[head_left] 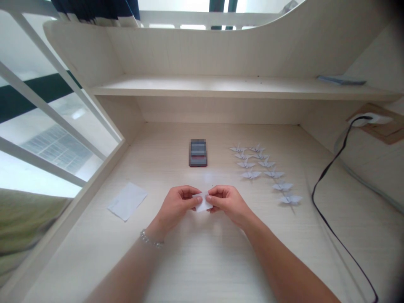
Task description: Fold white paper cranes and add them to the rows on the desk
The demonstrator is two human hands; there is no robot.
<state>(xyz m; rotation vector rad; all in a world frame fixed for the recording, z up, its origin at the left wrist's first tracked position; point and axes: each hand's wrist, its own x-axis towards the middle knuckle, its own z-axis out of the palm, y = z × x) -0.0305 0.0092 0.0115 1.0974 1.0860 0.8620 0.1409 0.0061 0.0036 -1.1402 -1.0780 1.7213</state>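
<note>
Between my two hands is a small piece of white folded paper (202, 203), held a little above the desk. My left hand (181, 201) pinches its left edge between thumb and fingers. On the other side, my right hand (227, 203) grips the right edge with thumb on top, fingers curled beneath. Several white paper cranes (282, 186) stand in two slanting rows to the right of my hands. A loose stack of white paper sheets (128, 201) lies to the left. Straight ahead sits a small dark box with a blurred face (198, 153).
A wooden shelf (202, 93) spans the back above the desk (164, 147). From a wall socket (375, 120) at right, a black cable (325, 172) hangs across the desk's right side. White rails (47, 105) border the left. A thin flat item (342, 80) rests on the shelf.
</note>
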